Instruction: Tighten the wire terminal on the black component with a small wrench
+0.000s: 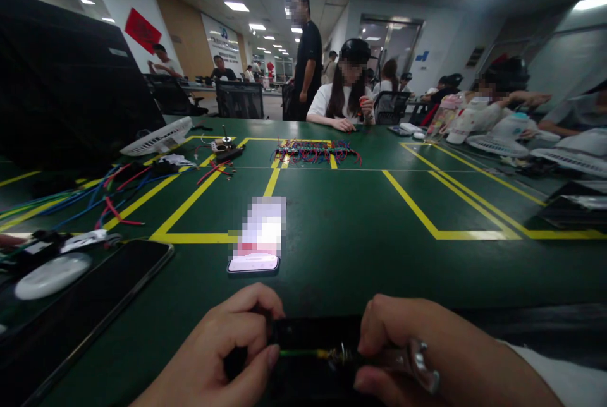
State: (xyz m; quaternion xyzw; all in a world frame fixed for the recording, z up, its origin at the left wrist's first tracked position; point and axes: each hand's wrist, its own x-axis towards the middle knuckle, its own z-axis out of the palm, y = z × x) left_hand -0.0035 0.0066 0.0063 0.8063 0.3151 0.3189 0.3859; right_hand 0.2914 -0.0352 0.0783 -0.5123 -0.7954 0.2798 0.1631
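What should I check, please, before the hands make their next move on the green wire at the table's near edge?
1. Left hand pinches the green wire: ok.
2. Right hand grips at the wire's bare metal end: ok.
3. Wire straight between the hands: ok.
4. What the right hand's clear-handled tool is: cannot tell.
5. Phone lies apart from the hands: ok.
6. Dark block under the wire is steady: cannot tell.

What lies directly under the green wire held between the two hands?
Under the green wire lies a black object on the green table. The left hand and right hand cover its ends, so its shape stays unclear.
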